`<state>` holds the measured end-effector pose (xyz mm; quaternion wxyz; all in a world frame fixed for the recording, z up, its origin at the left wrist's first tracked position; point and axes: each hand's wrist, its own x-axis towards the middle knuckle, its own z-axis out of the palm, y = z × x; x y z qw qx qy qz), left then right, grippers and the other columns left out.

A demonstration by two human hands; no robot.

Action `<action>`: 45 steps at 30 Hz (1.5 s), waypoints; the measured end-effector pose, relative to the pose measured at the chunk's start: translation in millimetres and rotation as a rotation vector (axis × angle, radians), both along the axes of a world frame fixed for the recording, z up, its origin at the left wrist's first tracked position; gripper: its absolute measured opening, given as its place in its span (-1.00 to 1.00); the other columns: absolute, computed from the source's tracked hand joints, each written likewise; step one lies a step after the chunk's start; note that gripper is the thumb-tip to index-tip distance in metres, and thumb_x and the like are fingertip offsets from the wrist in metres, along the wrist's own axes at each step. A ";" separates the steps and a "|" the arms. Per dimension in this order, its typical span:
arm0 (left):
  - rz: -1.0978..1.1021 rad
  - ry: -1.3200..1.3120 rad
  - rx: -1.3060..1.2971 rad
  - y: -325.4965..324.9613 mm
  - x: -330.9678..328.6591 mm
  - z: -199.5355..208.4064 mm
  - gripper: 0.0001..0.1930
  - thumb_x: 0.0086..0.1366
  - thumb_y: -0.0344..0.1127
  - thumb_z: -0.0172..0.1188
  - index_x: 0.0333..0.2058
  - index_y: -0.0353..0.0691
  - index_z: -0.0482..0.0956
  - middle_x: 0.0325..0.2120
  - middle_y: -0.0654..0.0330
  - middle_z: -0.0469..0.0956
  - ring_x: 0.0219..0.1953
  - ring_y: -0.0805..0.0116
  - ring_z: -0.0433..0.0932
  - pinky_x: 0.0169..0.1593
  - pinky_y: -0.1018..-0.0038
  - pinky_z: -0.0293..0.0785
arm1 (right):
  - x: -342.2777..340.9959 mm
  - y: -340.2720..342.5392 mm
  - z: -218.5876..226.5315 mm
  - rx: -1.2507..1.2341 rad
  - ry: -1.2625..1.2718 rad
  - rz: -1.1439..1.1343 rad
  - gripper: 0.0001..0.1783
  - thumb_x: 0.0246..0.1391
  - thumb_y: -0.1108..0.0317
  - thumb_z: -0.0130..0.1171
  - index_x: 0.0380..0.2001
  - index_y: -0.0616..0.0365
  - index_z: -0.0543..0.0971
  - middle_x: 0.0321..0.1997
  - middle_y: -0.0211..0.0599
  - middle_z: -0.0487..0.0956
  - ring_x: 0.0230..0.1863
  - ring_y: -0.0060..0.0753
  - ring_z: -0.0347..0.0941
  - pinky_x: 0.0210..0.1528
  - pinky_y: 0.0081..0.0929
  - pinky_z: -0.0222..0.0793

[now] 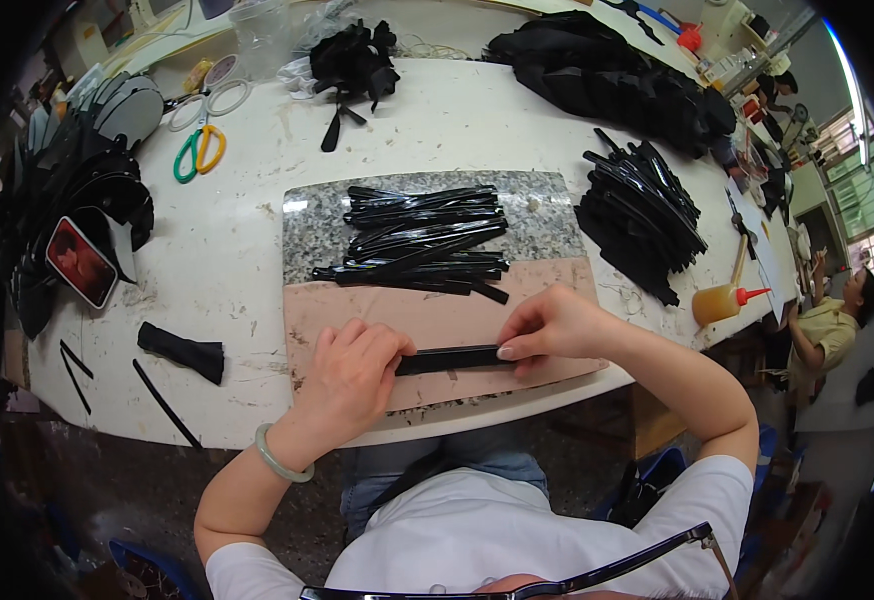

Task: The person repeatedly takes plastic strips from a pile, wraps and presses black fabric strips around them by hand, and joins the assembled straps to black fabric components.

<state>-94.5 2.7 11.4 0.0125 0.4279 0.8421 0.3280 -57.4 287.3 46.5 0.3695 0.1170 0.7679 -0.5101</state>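
A flat black strip point(457, 358) lies crosswise on the pinkish half of a work board point(427, 315). Its left end is pinched in my left hand point(350, 372), with a pale green bangle on that wrist. Thumb and fingers of my right hand point(554, 332) close on the strip's other end. Just beyond my hands, a pile of glossy black strips point(422, 235) covers part of the board's speckled stone half point(542, 215). Whether the strip between my hands is folded or layered, I cannot tell.
Right of the board lies another heap of black strips point(647, 205), near a glue bottle point(722, 303) with a red tip. Scissors point(200, 152), a rolled black piece point(182, 352) and a phone-like screen point(82, 262) are at left. Black material point(607, 75) stands behind. A person point(837, 320) sits far right.
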 end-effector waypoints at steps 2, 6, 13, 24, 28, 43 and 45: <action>-0.046 0.014 -0.010 2.4 -0.4 2.5 -0.75 0.06 -0.57 0.19 -0.27 -0.12 0.53 -0.35 0.31 0.53 -0.28 0.28 0.44 -0.21 0.35 0.18 | 6.2 10.5 1.1 -0.010 -0.025 -0.051 -0.81 0.08 0.43 0.32 -0.29 0.35 0.62 -0.39 -0.27 0.65 -0.39 -0.47 0.65 -0.35 -0.63 0.57; -0.170 0.117 -0.121 10.2 1.9 10.0 -0.63 0.03 -0.46 0.21 -0.13 -0.02 0.60 -0.35 0.41 0.50 -0.25 0.37 0.40 -0.19 0.36 0.17 | 12.2 18.2 -1.7 0.019 -0.031 -0.086 -0.83 0.09 0.44 0.30 -0.30 0.35 0.61 -0.41 -0.28 0.64 -0.41 -0.48 0.65 -0.39 -0.64 0.56; -0.211 0.221 -0.206 22.3 6.5 11.5 -0.61 0.01 -0.36 0.25 -0.10 0.03 0.64 -0.34 0.43 0.48 -0.22 0.38 0.40 -0.15 0.35 0.17 | 20.8 4.3 0.7 0.429 0.382 0.250 -0.78 0.09 0.31 0.22 -0.44 0.29 0.60 -0.49 -0.13 0.63 -0.41 -0.18 0.62 -0.35 -0.31 0.50; -0.125 0.142 -0.020 54.2 14.1 1.5 -0.80 0.14 -0.34 0.27 -0.23 -0.14 0.58 -0.31 0.34 0.51 -0.15 0.32 0.42 -0.13 0.31 0.19 | 63.4 1.8 -15.9 0.468 1.091 0.197 -0.89 0.00 0.49 0.22 -0.38 0.19 0.50 -0.24 -0.18 0.58 -0.26 -0.08 0.53 -0.15 -0.30 0.45; -0.174 0.104 0.023 51.1 7.2 12.0 -0.85 0.13 -0.34 0.30 -0.30 -0.12 0.58 -0.37 0.34 0.55 -0.25 0.34 0.46 -0.15 0.35 0.20 | 64.0 5.6 -2.1 0.138 1.048 0.071 -0.82 -0.06 0.55 0.29 -0.38 0.20 0.49 -0.30 -0.19 0.59 -0.28 -0.17 0.56 -0.21 -0.39 0.48; 0.285 -0.182 0.284 -4.0 -59.0 21.3 -0.86 0.21 -0.44 0.26 -0.24 -0.29 0.63 -0.44 0.09 0.60 -0.50 0.29 0.53 -0.35 0.47 0.44 | 50.9 254.9 48.6 0.789 0.920 -0.526 -0.80 0.10 0.36 0.26 -0.24 0.23 0.64 -0.34 -0.38 0.60 -0.30 -0.50 0.50 -0.17 -0.58 0.39; 0.329 -0.135 0.253 -13.1 -77.9 10.2 -0.85 0.20 -0.45 0.25 -0.23 -0.27 0.63 -0.38 0.10 0.59 -0.35 0.25 0.53 -0.25 0.43 0.45 | 35.2 236.3 47.9 1.334 1.144 -0.285 -0.77 0.02 0.34 0.30 -0.26 0.25 0.64 -0.20 -0.24 0.59 -0.13 -0.27 0.50 -0.03 -0.41 0.38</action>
